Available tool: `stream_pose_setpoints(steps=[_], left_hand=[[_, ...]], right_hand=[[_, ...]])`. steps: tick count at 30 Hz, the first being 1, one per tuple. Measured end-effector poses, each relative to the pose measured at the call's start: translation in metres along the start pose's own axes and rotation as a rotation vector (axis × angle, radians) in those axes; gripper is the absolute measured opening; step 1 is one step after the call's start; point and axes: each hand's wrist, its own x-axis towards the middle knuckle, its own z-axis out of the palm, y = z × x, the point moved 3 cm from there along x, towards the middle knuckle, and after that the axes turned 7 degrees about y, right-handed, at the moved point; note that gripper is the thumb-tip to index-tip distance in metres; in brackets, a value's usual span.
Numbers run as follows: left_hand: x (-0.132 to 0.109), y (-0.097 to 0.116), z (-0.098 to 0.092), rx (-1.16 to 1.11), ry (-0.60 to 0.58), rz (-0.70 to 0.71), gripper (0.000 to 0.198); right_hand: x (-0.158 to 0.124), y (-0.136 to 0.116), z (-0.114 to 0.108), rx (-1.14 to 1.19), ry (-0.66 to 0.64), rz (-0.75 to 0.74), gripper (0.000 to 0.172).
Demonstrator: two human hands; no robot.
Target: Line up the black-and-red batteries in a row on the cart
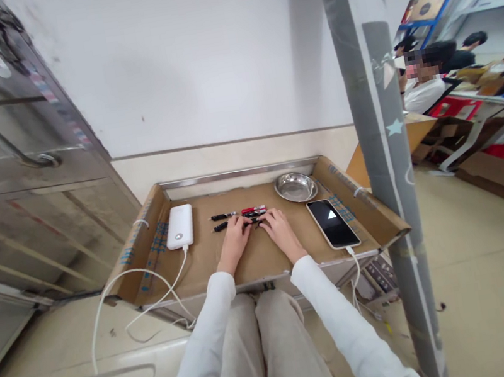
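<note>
Against the white wall (203,62) stands the table (208,246), lined with cardboard. Over its middle I have my left hand (235,237) and right hand (281,230), close together, palms down. Well to the right lies the phone (332,222), the dish (297,189) just beyond it; well to the left, the power bank (179,225). Just past my fingertips lie pens, long axes running left to right: two black pens (222,217) nearer my left hand, a red pen (250,210) ahead of the gap between both hands. Smallest is a dark piece (254,221) in that gap, midway between my hands. My fingers are bent nearly closed, and both hands seem to pinch it. They cover most of it, so I can't tell whether it's one part or two. My left fingers hide the nearer black pen's right end.
</note>
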Motion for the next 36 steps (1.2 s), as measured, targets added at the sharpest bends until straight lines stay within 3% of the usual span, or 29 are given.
stream_pose_setpoints(steps=[6,15,19,23,26,32,36], left_hand=[[0.000,0.006,0.003,0.094,-0.072,0.108,0.010],[0.010,0.001,0.001,0.195,0.006,0.066,0.009],[0.005,0.008,-0.011,0.280,0.138,0.017,0.012],[-0.008,0.007,-0.025,0.461,0.339,-0.200,0.018],[-0.017,0.003,-0.029,0.516,0.387,-0.281,0.017],[-0.020,-0.002,-0.031,0.456,0.339,-0.304,0.017],[-0.013,0.010,-0.027,0.102,0.142,-0.077,0.019]], right_hand=[[0.000,0.001,0.003,-0.093,-0.027,-0.018,0.018],[0.003,0.000,0.002,-0.156,0.043,-0.001,0.022],[0.002,-0.003,0.000,-0.164,0.011,0.010,0.022],[0.001,-0.003,-0.002,-0.167,0.001,0.019,0.022],[0.000,-0.003,-0.003,-0.131,0.008,0.012,0.023],[0.001,-0.005,-0.005,-0.009,0.071,0.053,0.033],[0.003,-0.013,-0.010,0.171,0.059,0.001,0.048]])
